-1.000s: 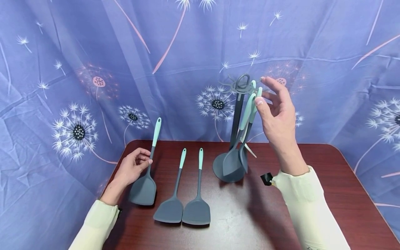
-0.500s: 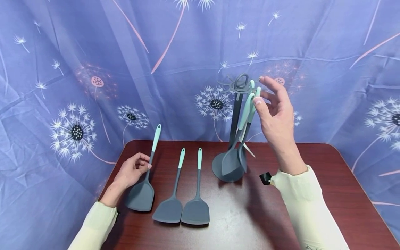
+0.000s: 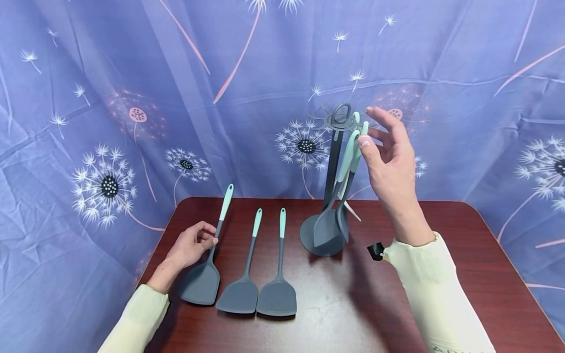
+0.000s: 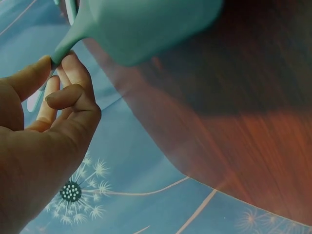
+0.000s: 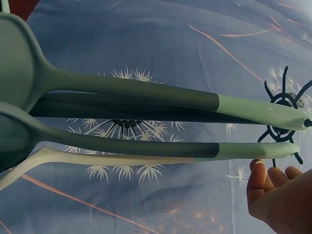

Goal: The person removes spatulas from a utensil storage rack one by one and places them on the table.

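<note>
My left hand point(image 3: 191, 246) pinches the shaft of a dark grey spatula point(image 3: 202, 284) with a mint-green handle at the table's left. Its broad blade slants down close over the wood; the left wrist view shows my thumb and fingertips at the neck. Two similar spatulas, one point(image 3: 239, 296) beside the other point(image 3: 278, 297), lie side by side to its right. My right hand point(image 3: 390, 162) is raised at the utensil stand point(image 3: 334, 169), thumb and fingers at the handle top of a hanging grey cooking spoon point(image 5: 122, 144). Another grey utensil point(image 5: 131, 87) hangs against it.
The stand's round base point(image 3: 311, 238) rests on the brown table point(image 3: 463, 264), and thin hooks ring its top. A pale, bent utensil point(image 5: 97, 157) hangs behind the spoon. A blue dandelion-print cloth point(image 3: 247, 132) rises behind the table.
My left hand has moved the spatula down toward the table's front, ending slightly right of its half-second-ago position. My right hand has stayed at the hanging handles.
</note>
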Demonstrator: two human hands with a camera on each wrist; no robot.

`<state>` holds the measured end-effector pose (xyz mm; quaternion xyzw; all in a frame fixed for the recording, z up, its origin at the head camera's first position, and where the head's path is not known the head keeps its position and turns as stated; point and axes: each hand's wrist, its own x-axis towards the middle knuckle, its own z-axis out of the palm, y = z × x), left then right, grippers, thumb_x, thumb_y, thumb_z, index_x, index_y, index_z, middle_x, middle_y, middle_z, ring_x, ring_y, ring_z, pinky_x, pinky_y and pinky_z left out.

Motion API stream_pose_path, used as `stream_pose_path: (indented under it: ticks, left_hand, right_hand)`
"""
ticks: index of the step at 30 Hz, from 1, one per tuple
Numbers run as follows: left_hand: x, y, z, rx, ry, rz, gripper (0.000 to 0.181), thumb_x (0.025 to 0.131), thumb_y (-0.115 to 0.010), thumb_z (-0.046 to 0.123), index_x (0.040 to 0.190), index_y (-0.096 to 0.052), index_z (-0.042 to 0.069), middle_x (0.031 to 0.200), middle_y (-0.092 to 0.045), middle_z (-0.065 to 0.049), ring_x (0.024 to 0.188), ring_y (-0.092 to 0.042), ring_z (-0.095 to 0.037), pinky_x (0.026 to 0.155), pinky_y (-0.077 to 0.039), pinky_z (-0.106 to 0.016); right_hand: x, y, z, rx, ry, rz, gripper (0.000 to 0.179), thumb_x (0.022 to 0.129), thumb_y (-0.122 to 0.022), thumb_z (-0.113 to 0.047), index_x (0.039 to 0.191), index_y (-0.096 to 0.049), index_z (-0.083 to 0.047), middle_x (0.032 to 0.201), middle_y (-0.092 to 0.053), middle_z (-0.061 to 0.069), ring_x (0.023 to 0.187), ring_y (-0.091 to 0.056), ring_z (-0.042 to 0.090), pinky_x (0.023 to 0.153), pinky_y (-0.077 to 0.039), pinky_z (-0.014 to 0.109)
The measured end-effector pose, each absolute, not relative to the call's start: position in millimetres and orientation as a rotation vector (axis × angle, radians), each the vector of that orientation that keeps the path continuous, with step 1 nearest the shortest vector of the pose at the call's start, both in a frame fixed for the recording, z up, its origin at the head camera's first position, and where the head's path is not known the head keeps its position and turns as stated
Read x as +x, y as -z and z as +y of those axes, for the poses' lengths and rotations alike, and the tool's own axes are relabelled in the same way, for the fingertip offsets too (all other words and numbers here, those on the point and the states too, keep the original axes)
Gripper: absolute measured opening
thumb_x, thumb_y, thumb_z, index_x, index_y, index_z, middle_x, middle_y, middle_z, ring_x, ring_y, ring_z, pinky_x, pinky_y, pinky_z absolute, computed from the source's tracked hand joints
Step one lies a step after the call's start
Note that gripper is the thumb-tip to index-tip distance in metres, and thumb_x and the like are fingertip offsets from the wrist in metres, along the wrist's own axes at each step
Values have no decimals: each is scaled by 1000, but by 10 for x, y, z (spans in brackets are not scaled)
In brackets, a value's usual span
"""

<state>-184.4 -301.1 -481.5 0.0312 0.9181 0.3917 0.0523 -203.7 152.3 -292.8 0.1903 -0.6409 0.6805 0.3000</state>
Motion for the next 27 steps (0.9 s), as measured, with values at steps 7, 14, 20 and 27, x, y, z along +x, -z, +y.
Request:
stream_pose_path:
  ticks: [7, 14, 20, 27]
  left_hand:
    - [-1835, 4860, -2978, 68, -1150, 2775, 19, 100, -74, 13, 116, -65, 8, 93, -71, -7, 74, -67, -25, 67, -52, -36]
    - [-1833, 4908, -2967, 39, -1156, 2728, 17, 101, -73, 11, 115, -65, 8, 91, -67, -8, 71, -66, -25, 64, -52, -36]
    - [-1843, 4939, -2970, 36, -1092, 2758, 16, 100, -73, 12, 114, -65, 8, 91, -67, -7, 73, -65, -22, 67, -52, -35]
    - [-1832, 4965, -2982, 10, -1035, 2749, 17, 101, -72, 13, 116, -66, 7, 93, -67, -6, 77, -65, -20, 70, -52, -36]
  right_hand:
    - [-2041, 2933, 1528, 502, -1779, -1718, 52, 99, -71, -8, 149, -58, -7, 153, -56, 14, 122, -61, 23, 99, -48, 26]
    - [-2046, 2931, 1526, 499, -1787, -1709, 52, 98, -71, -7, 149, -58, -7, 153, -56, 14, 122, -61, 23, 99, -48, 26]
    - [-2046, 2928, 1531, 494, -1793, -1712, 53, 98, -72, -7, 149, -58, -8, 153, -56, 14, 122, -61, 23, 99, -48, 26]
    - [-2038, 2928, 1528, 483, -1776, -1740, 52, 99, -71, -8, 150, -58, -9, 154, -55, 13, 124, -61, 23, 99, -48, 26]
